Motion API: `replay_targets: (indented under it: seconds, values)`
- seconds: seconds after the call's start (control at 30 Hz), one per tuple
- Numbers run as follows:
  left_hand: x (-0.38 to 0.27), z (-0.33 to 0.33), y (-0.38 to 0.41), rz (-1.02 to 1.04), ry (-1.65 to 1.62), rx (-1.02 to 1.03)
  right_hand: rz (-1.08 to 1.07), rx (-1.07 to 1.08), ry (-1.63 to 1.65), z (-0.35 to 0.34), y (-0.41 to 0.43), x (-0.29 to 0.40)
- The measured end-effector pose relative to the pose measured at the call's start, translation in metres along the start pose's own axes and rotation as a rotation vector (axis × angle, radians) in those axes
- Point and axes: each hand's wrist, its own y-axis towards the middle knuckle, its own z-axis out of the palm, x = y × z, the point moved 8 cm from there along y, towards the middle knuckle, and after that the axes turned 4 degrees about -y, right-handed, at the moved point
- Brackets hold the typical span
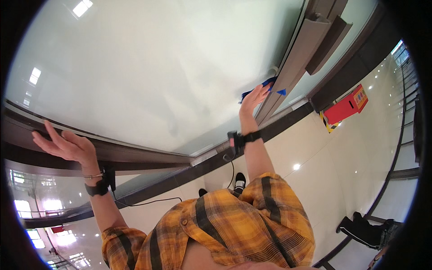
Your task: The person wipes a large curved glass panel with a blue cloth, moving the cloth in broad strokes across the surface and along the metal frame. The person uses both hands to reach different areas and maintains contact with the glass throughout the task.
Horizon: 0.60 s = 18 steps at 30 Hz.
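Observation:
In front of me stands a large pale glass panel (141, 67) in a brown metal frame (287, 64). My right hand (253, 99) lies over a blue cloth (248, 95) at the panel's right edge, and a corner of the cloth reaches across the frame's upright. My left hand (69, 146) is raised, palm turned up and fingers spread, with nothing in it. It is by the frame's left upright (118, 148); whether it touches there I cannot tell. Both wrists carry black straps with small devices.
A red box (344, 106) stands on the glossy tiled floor (310, 182) at the right, beside black-and-yellow striped tape (326, 123). A dark sill strip (168, 182) runs along the panel's foot. Another person's dark-clad legs (366, 231) are at lower right. A cable (152, 202) runs from my left wrist.

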Motion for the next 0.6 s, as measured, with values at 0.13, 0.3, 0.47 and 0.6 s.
replay_targets:
  seconds: [0.13, 0.3, 0.47, 0.6]
  values:
    - [-0.005, 0.001, -0.001, -0.057, 0.017, 0.034, -0.451, 0.058, -0.027, 0.007, -0.052, 0.108]
    - [0.004, 0.001, -0.005, -0.136, 0.027, 0.056, -0.571, 0.167, -0.104, 0.013, -0.019, 0.149]
    - [0.010, 0.003, -0.010, -0.236, 0.050, 0.087, -0.524, -0.123, 0.072, -0.018, 0.041, 0.255]
    - [0.013, 0.004, -0.013, -0.273, 0.060, 0.112, -1.003, 0.014, -0.031, -0.006, -0.016, 0.321]
